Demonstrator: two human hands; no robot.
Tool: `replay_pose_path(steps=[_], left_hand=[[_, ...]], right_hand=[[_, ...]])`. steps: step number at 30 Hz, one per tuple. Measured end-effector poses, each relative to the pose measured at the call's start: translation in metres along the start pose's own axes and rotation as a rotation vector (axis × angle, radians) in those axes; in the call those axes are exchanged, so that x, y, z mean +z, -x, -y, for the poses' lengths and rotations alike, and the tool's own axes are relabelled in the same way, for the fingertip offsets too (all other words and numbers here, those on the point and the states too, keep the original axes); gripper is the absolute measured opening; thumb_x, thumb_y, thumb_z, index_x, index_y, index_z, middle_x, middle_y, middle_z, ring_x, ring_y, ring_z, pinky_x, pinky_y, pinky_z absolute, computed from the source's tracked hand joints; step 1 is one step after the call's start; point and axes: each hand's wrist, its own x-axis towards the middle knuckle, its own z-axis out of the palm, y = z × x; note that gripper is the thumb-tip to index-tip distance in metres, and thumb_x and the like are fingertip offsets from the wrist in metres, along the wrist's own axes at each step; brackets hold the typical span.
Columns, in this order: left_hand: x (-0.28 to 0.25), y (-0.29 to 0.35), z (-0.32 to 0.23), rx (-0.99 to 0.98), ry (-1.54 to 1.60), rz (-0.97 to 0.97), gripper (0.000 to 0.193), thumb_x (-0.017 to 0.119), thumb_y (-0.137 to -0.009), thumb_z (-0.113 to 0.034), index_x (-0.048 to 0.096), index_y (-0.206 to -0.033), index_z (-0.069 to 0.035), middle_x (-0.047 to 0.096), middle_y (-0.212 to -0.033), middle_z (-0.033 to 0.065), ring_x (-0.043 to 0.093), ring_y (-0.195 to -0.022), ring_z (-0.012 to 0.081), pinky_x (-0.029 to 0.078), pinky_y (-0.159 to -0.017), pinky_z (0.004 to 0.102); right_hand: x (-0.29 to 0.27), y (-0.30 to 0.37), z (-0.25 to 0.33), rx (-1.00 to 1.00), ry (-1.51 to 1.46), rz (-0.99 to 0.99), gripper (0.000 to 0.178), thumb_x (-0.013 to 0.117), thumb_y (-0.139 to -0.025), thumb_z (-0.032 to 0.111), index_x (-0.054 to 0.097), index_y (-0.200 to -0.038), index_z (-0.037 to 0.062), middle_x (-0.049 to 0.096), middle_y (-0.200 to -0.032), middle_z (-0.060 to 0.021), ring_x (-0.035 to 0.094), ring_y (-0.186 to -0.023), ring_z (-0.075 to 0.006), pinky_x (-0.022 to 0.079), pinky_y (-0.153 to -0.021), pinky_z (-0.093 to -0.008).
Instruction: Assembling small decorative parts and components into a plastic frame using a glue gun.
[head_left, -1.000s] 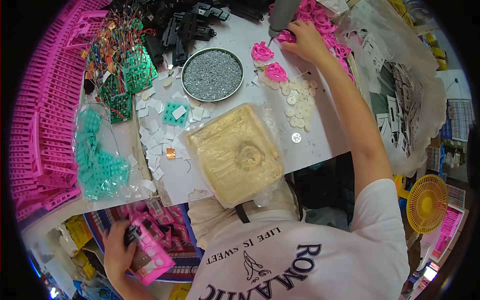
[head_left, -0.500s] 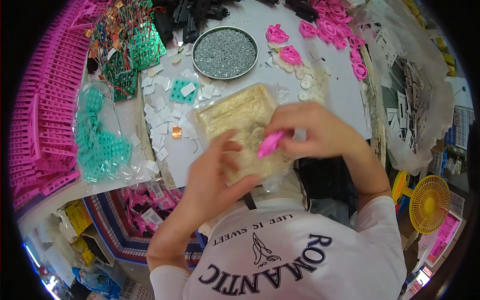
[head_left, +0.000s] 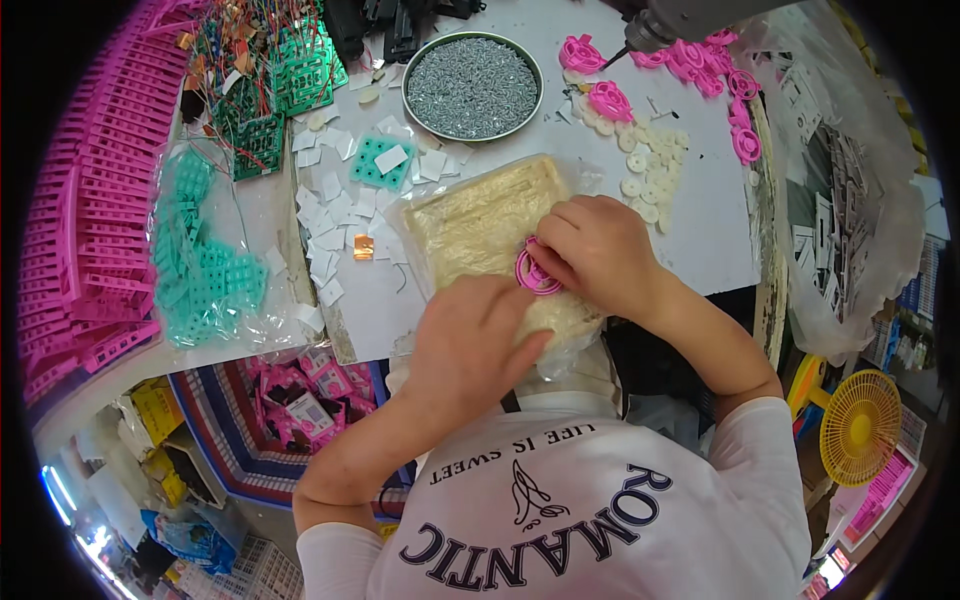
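A pink round plastic part (head_left: pixel 537 272) with ring-shaped rims rests over a beige pad wrapped in clear plastic (head_left: pixel 455 225). My right hand (head_left: pixel 598 250) grips its upper right edge, with fingers and thumb bent down onto it. At its lower left is my left hand (head_left: pixel 475 325), its fingertips at the part's edge and its thumb stretched away from the fingers over the pad. The left fingertips are partly hidden behind the hand.
Beyond the pad stands a round metal dish of small screws (head_left: pixel 473 86). White discs (head_left: pixel 650 175) and pink parts (head_left: pixel 690 60) lie right, under a dark screwdriver-like tool (head_left: pixel 650 32). Leftward are white paper pieces (head_left: pixel 335 215), teal rubber keypads (head_left: pixel 215 275) and green circuit boards (head_left: pixel 258 145).
The pink part has been turned from edge-on to face up and lowered to the pad. My left hand has moved right to it. The dark tool now shows at the upper right.
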Motion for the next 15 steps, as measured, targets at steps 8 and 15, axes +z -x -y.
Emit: replay_pose_path(steps=[8, 15], left_hand=[[0.001, 0.019, 0.012, 0.159, -0.346, 0.33, 0.072, 0.08, -0.074, -0.042, 0.061, -0.134, -0.006, 0.056, -0.136, 0.0064, 0.045, -0.137, 0.0225, 0.033, -0.113, 0.0526], [-0.07, -0.018, 0.053, 0.087, 0.321, 0.45, 0.062, 0.082, -0.079, -0.026, 0.061, -0.134, -0.005, 0.06, -0.139, 0.0094, 0.058, -0.124, 0.0259, 0.045, -0.104, 0.0423]], right_hand=[[0.0, 0.007, 0.003, 0.021, 0.013, -0.014, 0.018, 0.081, -0.08, 0.018, 0.067, -0.088, 0.0084, 0.062, -0.079, -0.0076, 0.062, -0.069, -0.0284, 0.048, -0.061, -0.0411], [0.002, 0.005, 0.008, 0.066, -0.1, -0.079, 0.017, 0.081, -0.076, 0.013, 0.068, -0.085, 0.0085, 0.065, -0.077, -0.0074, 0.062, -0.068, -0.0292, 0.047, -0.062, -0.0405]])
